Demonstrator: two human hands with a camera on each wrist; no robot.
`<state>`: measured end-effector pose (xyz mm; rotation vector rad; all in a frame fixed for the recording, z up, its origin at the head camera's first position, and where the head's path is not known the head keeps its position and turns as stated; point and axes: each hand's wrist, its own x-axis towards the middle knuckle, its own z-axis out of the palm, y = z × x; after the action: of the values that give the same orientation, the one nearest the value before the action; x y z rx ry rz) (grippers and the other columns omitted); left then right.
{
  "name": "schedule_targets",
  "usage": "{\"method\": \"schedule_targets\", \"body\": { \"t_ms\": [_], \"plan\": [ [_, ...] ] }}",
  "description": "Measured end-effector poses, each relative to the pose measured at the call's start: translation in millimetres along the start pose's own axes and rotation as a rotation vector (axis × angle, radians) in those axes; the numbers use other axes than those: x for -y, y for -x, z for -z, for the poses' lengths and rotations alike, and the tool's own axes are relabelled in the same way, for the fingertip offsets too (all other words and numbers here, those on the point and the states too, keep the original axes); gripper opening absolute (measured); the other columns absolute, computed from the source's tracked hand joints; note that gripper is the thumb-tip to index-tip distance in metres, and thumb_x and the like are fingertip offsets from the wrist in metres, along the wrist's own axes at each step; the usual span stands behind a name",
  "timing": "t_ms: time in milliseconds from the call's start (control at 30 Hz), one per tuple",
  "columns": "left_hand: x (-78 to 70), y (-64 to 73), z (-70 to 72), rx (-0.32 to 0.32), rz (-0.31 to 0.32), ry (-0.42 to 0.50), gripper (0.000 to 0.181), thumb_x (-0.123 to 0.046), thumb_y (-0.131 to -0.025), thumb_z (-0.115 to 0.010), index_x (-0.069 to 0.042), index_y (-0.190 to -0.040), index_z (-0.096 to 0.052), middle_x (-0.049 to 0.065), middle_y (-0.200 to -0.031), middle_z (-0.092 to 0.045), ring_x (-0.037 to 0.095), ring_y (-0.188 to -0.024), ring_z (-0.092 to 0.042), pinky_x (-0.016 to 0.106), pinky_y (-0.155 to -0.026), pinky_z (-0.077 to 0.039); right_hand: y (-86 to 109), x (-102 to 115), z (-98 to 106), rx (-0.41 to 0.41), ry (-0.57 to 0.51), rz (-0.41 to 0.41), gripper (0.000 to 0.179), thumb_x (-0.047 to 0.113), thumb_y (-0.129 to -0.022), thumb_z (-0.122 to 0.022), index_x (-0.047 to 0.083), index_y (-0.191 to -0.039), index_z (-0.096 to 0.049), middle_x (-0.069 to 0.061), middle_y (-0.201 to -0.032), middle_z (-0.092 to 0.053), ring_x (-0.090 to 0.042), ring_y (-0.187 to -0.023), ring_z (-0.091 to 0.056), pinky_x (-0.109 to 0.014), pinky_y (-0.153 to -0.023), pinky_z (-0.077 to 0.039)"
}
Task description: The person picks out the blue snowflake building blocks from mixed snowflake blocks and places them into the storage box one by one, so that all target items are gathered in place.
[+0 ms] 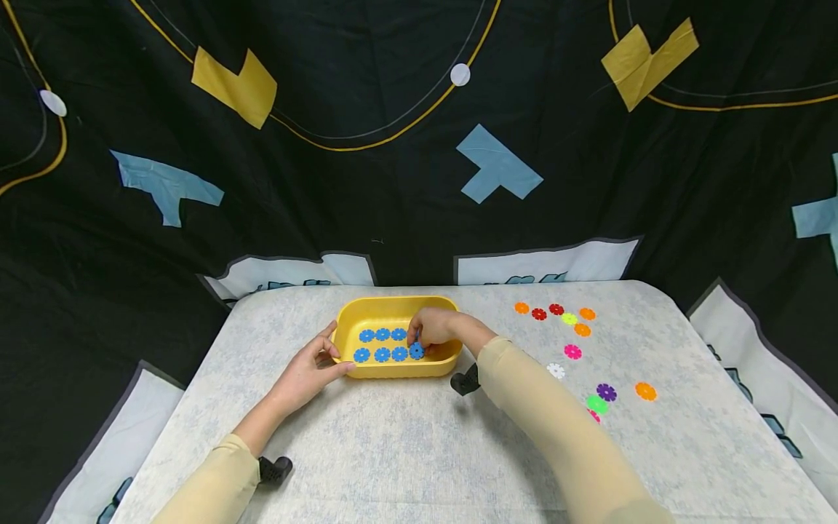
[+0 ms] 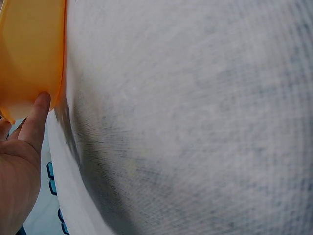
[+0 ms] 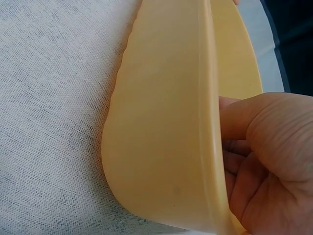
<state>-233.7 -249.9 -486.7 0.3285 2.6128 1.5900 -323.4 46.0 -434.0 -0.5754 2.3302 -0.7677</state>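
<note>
A yellow plastic tub (image 1: 399,370) stands on the table with blue flower-shaped discs (image 1: 382,354) laid in two rows on its floor. At its left end my left hand (image 1: 313,372) holds the tub, fingers at the end rim and thumb along the front corner. In the left wrist view one fingertip (image 2: 43,100) lies against the outer wall. My right hand (image 1: 435,327) reaches down inside the right end, fingers curled, pinching a slightly tilted blue flower disc (image 1: 416,351) at the front row's end. The tub's wall (image 3: 156,122) hides those fingertips in the right wrist view.
Right of the tub, loose flower discs lie scattered on the pale tablecloth: orange (image 1: 645,391), purple (image 1: 606,393), green (image 1: 597,405), pink (image 1: 572,351), white (image 1: 556,370), red (image 1: 556,309) and yellow (image 1: 569,319). A black curtain (image 1: 366,204) hangs behind the table.
</note>
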Motion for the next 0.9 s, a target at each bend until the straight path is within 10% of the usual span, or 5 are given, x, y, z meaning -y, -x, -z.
{"method": "schedule_targets", "body": {
  "t_ms": [900],
  "plan": [
    [0.9,-0.1,-0.6,-0.006,0.004,-0.013,0.046,-0.036,-0.087,-0.084,-0.006,-0.100,-0.051,0.009,-0.170,-0.019,0.040,-0.136,-0.050,0.046,-0.112,-0.042,15.3,0.0,15.7,-0.032,0.033,0.087,0.022,-0.002,-0.099,-0.060,0.000,-0.118,-0.070,-0.013,-0.102,-0.068,-0.025,-0.084,-0.066,-0.029,-0.076,-0.056]
  ]
}}
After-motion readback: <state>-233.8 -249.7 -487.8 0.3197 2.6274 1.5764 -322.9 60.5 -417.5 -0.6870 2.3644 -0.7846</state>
